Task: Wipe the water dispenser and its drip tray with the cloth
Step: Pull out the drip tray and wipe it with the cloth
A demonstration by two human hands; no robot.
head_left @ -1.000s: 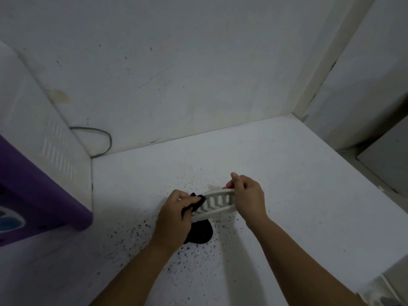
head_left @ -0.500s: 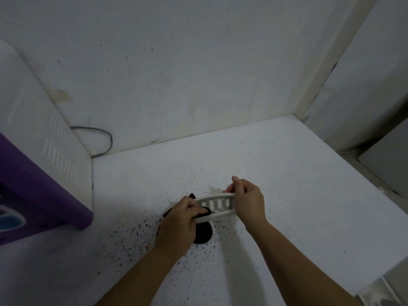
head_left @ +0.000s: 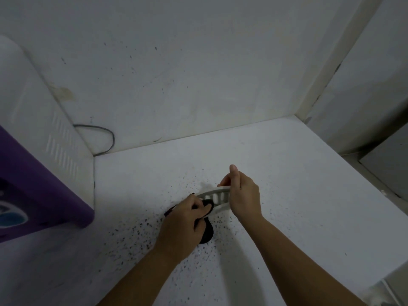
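Head view: right hand (head_left: 244,196) grips white slotted drip tray (head_left: 215,196), left hand (head_left: 183,225) clutches black cloth (head_left: 206,231)

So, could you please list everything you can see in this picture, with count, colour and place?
drip tray: one, white, slotted, held above the counter at centre, between both hands
cloth: one, black, pressed on the tray's left end, its tail hanging below the left hand
water dispenser: one, white side with a purple front, left edge of view
cable: one, grey, looping on the wall behind the dispenser
counter: one, white with dark speckles, running to the right corner
wall: white, stained, behind the counter
left hand: one, grips the cloth against the tray
right hand: one, pinches the tray's right end
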